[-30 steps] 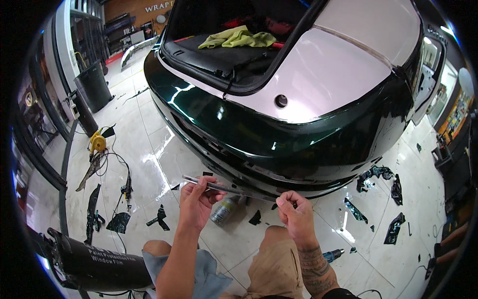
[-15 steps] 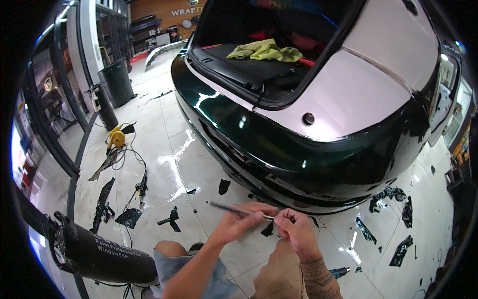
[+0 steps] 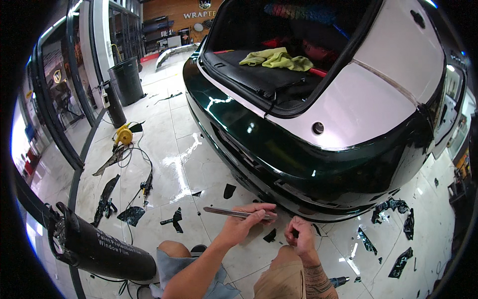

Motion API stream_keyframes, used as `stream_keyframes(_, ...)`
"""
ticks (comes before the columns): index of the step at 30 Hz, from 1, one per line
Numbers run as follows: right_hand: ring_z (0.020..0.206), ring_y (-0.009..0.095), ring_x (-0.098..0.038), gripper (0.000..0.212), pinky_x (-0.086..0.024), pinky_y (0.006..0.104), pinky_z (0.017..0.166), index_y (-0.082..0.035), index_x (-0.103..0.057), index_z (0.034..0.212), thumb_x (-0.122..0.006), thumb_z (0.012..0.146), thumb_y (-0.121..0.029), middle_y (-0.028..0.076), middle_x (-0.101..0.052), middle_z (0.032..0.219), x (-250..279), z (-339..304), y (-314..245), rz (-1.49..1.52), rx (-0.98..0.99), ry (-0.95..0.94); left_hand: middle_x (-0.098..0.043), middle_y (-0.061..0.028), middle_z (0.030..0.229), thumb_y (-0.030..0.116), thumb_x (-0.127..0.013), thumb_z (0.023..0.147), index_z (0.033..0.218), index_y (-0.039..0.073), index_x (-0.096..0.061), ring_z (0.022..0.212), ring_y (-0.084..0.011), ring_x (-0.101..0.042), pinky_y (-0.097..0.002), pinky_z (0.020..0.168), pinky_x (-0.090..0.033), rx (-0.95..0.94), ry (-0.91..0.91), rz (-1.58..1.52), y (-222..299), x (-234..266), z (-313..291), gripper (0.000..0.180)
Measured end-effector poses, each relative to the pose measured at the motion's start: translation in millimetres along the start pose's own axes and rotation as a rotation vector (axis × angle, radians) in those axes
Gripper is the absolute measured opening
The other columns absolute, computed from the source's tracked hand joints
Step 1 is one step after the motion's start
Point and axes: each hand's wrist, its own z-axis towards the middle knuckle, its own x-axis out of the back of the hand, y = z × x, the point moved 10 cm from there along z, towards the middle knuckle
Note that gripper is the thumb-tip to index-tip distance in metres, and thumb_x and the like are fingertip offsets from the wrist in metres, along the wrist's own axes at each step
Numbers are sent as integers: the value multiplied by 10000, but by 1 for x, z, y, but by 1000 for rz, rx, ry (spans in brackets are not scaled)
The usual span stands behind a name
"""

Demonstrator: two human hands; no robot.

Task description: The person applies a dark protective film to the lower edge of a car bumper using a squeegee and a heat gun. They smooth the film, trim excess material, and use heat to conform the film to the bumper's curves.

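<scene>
My left hand [image 3: 244, 224] is closed around a slim silver cutter knife [image 3: 224, 212], which lies nearly level across the fingers with its long end pointing left. Just to the right, apart from the knife, is my right hand [image 3: 300, 238]. Its fingers are curled in a pinch; whatever they may hold is too small to make out. Both hands are above my knees, in front of the car's low rear edge. The rear bumper [image 3: 279, 154] is glossy dark green, below pale white-pink body panels [image 3: 358, 109].
Dark film scraps [image 3: 174, 220] are scattered over the white tiled floor [image 3: 199, 174]. A black cylindrical bag [image 3: 109, 254] stands at the lower left, near a yellow blower [image 3: 123, 135] with cords. A green cloth [image 3: 276, 60] lies in the open trunk. A black bin [image 3: 126, 82] stands farther back.
My right hand has come away from the end of the knife and moved slightly right and down. The left hand still holds the knife. The whole view has shifted a little.
</scene>
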Motion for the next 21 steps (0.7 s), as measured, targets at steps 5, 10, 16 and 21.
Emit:
stream_keyframes(5, 489, 45, -349, 260, -248, 210, 442, -43, -559, 778, -498, 971, -206, -39, -444, 583, -9, -15, -5, -69, 16, 78, -665, -173, 1062, 133, -518, 974, 1212, -56, -585, 954, -215, -659, -318, 834, -541, 62, 76, -153, -6, 7, 1, 312)
stream_keyframes(10, 538, 31, -320, 232, -242, 205, 473, -5, -617, 926, -498, 974, -199, -57, -425, 633, -5, -20, -12, -442, 41, 129, -661, -186, 1070, 143, -545, 963, 1224, -56, -557, 955, -256, -666, -339, 825, -541, 65, 65, -317, -12, 5, 0, 328)
stream_keyframes(16, 563, 19, -361, 230, -282, 186, 496, -9, -607, 1054, -473, 998, -187, -53, -450, 677, -37, -17, -44, -306, 147, -2, -667, -191, 1082, 163, -595, 944, 1189, -4, -539, 966, -268, -671, -343, 818, -537, 72, 85, -440, -22, 2, 2, 302)
stream_keyframes(21, 572, 8, -356, 279, -302, 162, 508, 0, -515, 1215, -480, 1003, -177, -20, -564, 777, -42, -17, -39, -431, 209, -108, -670, -186, 1090, 169, -595, 946, 1143, 23, -552, 995, -272, -672, -344, 829, -531, 54, 71, -483, -25, -4, 3, 249)
